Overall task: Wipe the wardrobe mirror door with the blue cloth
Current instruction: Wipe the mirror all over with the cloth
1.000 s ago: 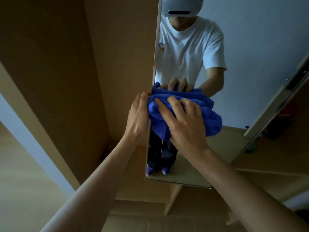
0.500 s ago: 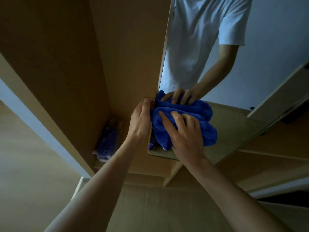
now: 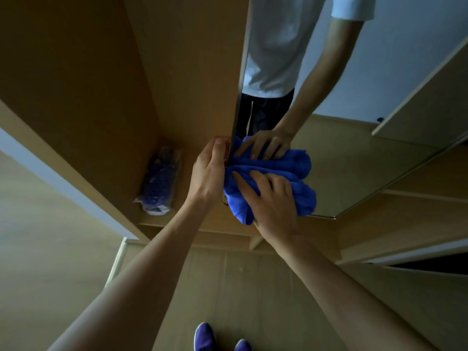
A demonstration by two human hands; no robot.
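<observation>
Figure: blue cloth point(image 3: 274, 182) pressed to the lower left corner of the mirror door point(image 3: 349, 158)
The bunched cloth is seen at the centre of the frame, laid against the glass beside the door's left edge, with one fold hanging past the bottom edge; it is pressed by the right hand point(image 3: 272, 202), whose fingers are spread and nearly straight over the fabric, not closed round it; the door's left edge is gripped by the left hand point(image 3: 209, 173), its fingers curled behind the edge and hidden; a clear bag of purple items point(image 3: 159, 183) is seen left of centre inside the wardrobe point(image 3: 76, 84); purple shoes point(image 3: 205, 336) are seen at the bottom edge
</observation>
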